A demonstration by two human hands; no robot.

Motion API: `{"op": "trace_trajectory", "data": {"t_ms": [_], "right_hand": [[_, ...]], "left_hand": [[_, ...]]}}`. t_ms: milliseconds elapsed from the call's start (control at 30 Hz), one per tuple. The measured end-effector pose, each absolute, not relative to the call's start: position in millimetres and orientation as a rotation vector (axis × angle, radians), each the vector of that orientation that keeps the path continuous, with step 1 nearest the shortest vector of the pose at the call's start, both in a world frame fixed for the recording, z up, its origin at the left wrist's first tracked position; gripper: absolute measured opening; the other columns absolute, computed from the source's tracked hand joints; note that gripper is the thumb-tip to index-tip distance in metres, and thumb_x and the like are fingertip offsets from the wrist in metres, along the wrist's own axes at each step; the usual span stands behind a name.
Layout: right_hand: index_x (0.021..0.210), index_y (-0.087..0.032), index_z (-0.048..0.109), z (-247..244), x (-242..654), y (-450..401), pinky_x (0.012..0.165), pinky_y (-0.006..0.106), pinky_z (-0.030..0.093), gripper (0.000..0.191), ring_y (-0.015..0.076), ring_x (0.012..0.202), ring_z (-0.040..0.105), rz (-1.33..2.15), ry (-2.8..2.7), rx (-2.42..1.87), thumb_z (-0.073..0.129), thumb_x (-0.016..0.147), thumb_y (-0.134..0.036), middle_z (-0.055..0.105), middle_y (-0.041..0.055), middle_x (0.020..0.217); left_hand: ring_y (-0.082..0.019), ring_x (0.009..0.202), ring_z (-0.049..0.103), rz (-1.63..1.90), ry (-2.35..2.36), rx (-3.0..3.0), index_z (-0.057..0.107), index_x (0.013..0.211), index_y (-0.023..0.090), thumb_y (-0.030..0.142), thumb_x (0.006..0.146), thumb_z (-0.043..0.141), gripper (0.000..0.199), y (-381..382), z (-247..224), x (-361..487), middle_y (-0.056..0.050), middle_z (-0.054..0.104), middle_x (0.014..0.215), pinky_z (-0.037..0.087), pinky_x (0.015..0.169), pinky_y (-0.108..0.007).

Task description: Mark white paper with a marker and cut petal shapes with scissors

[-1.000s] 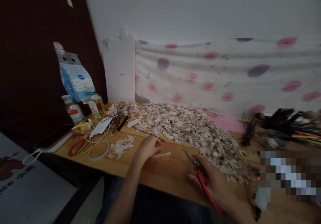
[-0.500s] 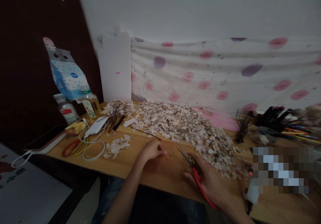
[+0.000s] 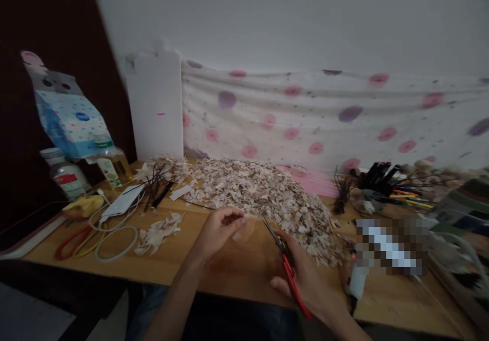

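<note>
Between the thumb and fingers of my left hand (image 3: 217, 233) is a thin, pale, see-through flake (image 3: 245, 228), pinched just above the table. My right hand (image 3: 307, 275) is wrapped round a pair of red-handled scissors (image 3: 289, 275). Their slim metal blades point up and left, a short way to the right of the flake and apart from it. Behind both hands spreads a broad heap of pale, papery flakes (image 3: 255, 188). A smaller pile of larger flakes (image 3: 158, 233) lies left of my left hand.
On the left are a power bank (image 3: 123, 201), a white cable (image 3: 116, 244), red-and-yellow-handled pliers (image 3: 72, 242), dark twigs (image 3: 155, 183) and bottles (image 3: 69, 173). Markers (image 3: 380, 175) stand back right. A white device (image 3: 357, 280) lies near my right arm on the wooden table (image 3: 237, 275).
The view has turned right, so the tabletop things sit further left. My left hand has lifted a little with the flake, which now shows more fully. The scissors remain in my right hand.
</note>
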State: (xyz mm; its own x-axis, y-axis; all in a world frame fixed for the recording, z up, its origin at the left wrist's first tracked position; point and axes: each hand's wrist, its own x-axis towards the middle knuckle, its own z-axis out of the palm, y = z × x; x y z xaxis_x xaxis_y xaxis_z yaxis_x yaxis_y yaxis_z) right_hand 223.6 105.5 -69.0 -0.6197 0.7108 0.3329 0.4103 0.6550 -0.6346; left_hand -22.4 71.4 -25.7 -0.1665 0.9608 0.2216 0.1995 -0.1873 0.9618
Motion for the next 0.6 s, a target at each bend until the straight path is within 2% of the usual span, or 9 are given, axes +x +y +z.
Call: {"op": "trace_trajectory", "data": {"t_ms": [133, 267, 467, 600], "right_hand": [[0.141, -0.015, 0.032, -58, 225, 101, 0.096, 0.05, 0.046, 0.098, 0.0393, 0.117, 0.056, 0.78, -2.301, -0.803, 0.062, 0.072, -0.078, 0.056, 0.0221, 0.128], [0.141, -0.015, 0.033, -50, 223, 96, 0.094, 0.049, 0.047, 0.099, 0.0389, 0.114, 0.057, 0.836, -2.338, -0.817, 0.063, 0.071, -0.077, 0.056, 0.0213, 0.126], [0.139, -0.01, 0.034, -48, 220, 95, 0.095, 0.053, 0.045, 0.103, 0.0416, 0.113, 0.057, 0.792, -2.403, -0.899, 0.065, 0.068, -0.077, 0.054, 0.0266, 0.129], [0.138, -0.008, 0.035, -48, 220, 95, 0.092, 0.052, 0.046, 0.1, 0.0406, 0.11, 0.059, 0.798, -2.42, -0.929, 0.062, 0.07, -0.078, 0.057, 0.0266, 0.125]], "left_hand": [[-0.019, 0.088, 0.066, 1.462, 1.349, 1.48, 0.069, 0.089, 0.017, 0.032, 0.084, 0.063, 0.017, 60, -14, -14, -0.004, 0.072, 0.091, 0.051, 0.081, -0.03], [-0.018, 0.09, 0.065, 1.482, 1.423, 1.655, 0.071, 0.088, 0.02, 0.029, 0.089, 0.059, 0.015, 54, -6, -10, -0.004, 0.071, 0.091, 0.05, 0.084, -0.03], [-0.019, 0.091, 0.064, 1.517, 1.44, 1.8, 0.071, 0.087, 0.02, 0.025, 0.092, 0.056, 0.016, 50, 1, -4, -0.004, 0.071, 0.09, 0.049, 0.084, -0.03], [-0.018, 0.09, 0.064, 1.5, 1.434, 1.832, 0.07, 0.088, 0.02, 0.023, 0.092, 0.056, 0.015, 49, 2, -1, -0.004, 0.07, 0.09, 0.048, 0.083, -0.029]]}}
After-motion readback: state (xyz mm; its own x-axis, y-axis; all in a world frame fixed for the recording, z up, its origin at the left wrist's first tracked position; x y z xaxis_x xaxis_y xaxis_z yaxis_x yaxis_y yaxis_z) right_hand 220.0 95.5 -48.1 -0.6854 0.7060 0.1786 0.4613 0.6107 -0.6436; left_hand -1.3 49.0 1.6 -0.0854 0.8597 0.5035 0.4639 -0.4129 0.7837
